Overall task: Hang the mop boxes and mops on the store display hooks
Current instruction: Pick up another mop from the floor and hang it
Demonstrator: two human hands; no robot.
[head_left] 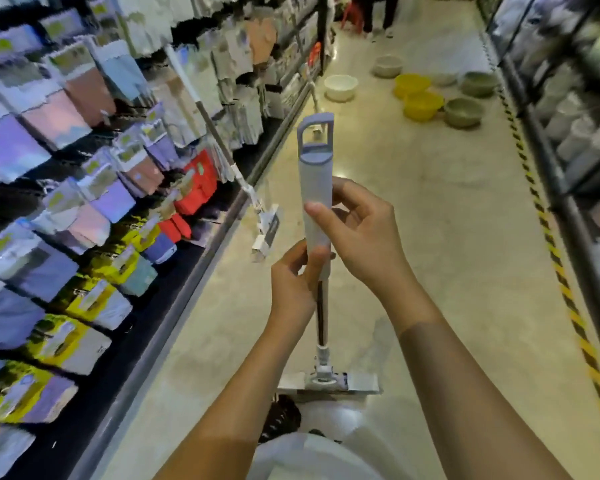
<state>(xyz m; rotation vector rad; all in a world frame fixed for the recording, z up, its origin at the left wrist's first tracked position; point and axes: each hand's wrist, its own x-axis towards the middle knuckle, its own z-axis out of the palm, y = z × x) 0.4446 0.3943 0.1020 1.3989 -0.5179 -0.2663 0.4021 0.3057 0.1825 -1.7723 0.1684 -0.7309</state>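
Note:
I hold a flat mop [316,188] upright in the aisle. It has a pale grey handle with a hanging loop at the top, and its flat head [328,380] is down near my feet. My left hand [293,284] grips the lower end of the grey grip where the dark pole starts. My right hand [359,233] wraps the grip higher up, thumb across its front. Another mop [219,140] hangs slanted from the display on the left, its head [265,230] out over the floor. Packaged mop boxes [84,299] hang in rows on that display.
Display racks [125,168] of coloured packs fill the left side. Several plastic basins [423,103] stand on the floor ahead. A shelf [568,133] of goods runs along the right behind yellow-black floor tape [548,237]. A person [378,15] stands at the far end.

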